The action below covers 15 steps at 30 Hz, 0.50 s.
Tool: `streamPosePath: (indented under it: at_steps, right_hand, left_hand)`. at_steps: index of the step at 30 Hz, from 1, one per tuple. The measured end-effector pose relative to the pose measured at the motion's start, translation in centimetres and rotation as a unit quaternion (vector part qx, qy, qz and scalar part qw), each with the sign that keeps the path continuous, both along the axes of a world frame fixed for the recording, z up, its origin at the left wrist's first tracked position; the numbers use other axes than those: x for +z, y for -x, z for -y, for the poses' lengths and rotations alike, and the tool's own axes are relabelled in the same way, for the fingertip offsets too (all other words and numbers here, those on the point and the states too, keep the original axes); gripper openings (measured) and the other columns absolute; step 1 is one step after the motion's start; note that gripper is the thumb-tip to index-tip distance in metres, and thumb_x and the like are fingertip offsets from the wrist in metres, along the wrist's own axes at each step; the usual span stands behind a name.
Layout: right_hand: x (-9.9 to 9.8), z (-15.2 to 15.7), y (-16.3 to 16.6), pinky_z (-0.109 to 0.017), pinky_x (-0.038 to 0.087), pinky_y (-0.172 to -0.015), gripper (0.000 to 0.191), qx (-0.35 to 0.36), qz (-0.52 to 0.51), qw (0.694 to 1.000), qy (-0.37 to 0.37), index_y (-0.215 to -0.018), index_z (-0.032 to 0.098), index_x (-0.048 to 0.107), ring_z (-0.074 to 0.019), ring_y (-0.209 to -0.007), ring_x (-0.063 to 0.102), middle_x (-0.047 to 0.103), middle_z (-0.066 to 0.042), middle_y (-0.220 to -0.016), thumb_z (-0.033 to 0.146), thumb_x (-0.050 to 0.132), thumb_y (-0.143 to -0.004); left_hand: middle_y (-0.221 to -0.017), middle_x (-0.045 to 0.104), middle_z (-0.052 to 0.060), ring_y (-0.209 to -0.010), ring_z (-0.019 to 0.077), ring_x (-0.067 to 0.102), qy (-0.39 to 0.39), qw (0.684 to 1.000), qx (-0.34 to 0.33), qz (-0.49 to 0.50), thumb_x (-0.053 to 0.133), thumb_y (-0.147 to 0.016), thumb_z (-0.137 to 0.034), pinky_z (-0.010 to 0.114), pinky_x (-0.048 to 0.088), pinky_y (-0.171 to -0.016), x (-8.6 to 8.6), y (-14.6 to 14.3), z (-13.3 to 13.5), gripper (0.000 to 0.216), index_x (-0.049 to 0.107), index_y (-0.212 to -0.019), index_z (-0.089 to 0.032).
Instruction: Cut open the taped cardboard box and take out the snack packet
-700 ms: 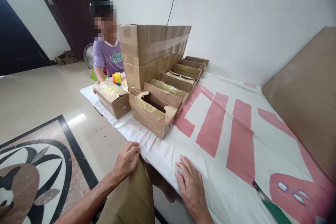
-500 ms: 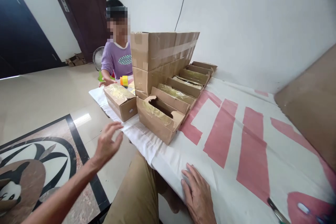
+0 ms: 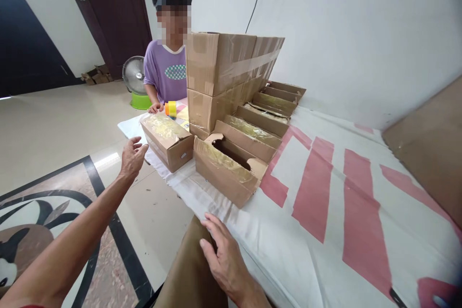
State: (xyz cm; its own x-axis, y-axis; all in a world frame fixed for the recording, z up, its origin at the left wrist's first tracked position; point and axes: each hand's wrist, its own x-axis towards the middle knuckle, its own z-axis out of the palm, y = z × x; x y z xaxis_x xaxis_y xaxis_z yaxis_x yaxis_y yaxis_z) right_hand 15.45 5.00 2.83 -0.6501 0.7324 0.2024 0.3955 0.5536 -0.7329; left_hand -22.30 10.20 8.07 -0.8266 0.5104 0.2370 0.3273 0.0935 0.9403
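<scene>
My left hand (image 3: 132,158) is stretched out over the floor, fingers apart and empty, just short of a small taped cardboard box (image 3: 166,140) at the table's left edge. My right hand (image 3: 224,256) hovers open at the near edge of the white and red cloth (image 3: 325,211), holding nothing. Beside the small box lies a torn-open box (image 3: 227,169) with a hole in its top. Behind it runs a row of similar taped boxes (image 3: 267,110) and a stack of two large sealed cartons (image 3: 224,72).
A person in a purple shirt (image 3: 165,72) stands at the far end of the table with a hand by an orange and yellow tape roll (image 3: 171,108). A fan (image 3: 134,77) stands on the floor behind. A cardboard sheet (image 3: 429,144) leans at right.
My left hand has lifted off my knee and reached forward toward the small box. My right hand has slid left along the table edge. The view has swung left.
</scene>
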Motion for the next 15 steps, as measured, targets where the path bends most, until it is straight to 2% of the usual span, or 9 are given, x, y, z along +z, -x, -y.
streamPosePath:
  at_steps: [5, 10, 15]
  right_hand:
    - [0.0, -1.6, 4.2, -0.048, 0.044, -0.121, 0.049, 0.021, -0.029, 0.997, 0.065, -0.136, 0.016, 0.062, -0.0262, -0.14, 0.055, 0.06, -0.015, -0.149, 0.014, 0.055, -0.088]
    - [-0.7, -4.0, 6.8, -0.048, 0.046, -0.119, 0.055, -0.004, -0.081, 0.995, 0.062, -0.142, 0.013, 0.057, -0.0264, -0.14, 0.055, 0.06, -0.017, -0.147, 0.014, 0.052, -0.087]
    - [-0.1, -6.2, 9.5, -0.049, 0.046, -0.118, 0.058, 0.0, -0.114, 0.991, 0.064, -0.146, 0.013, 0.053, -0.0275, -0.142, 0.052, 0.057, -0.018, -0.151, 0.017, 0.052, -0.088]
  left_hand:
    - [-0.14, 0.057, 0.017, -0.13, 0.0316, 0.056, -0.041, 0.999, 0.013, 0.021, 0.066, -0.075, -0.042, 0.048, 0.047, -0.109, -0.4, 2.2, -3.2, 0.063, 0.054, -0.13, -0.016]
    - [-0.141, 0.056, 0.014, -0.133, 0.0301, 0.053, -0.068, 0.996, 0.016, 0.048, 0.062, -0.077, -0.043, 0.048, 0.039, -0.117, -0.9, 3.3, -4.7, 0.059, 0.053, -0.129, -0.017]
    - [-0.141, 0.055, 0.014, -0.135, 0.0306, 0.053, -0.082, 0.993, 0.009, 0.081, 0.06, -0.078, -0.05, 0.047, 0.038, -0.118, -1.0, 3.5, -5.6, 0.061, 0.052, -0.129, -0.017]
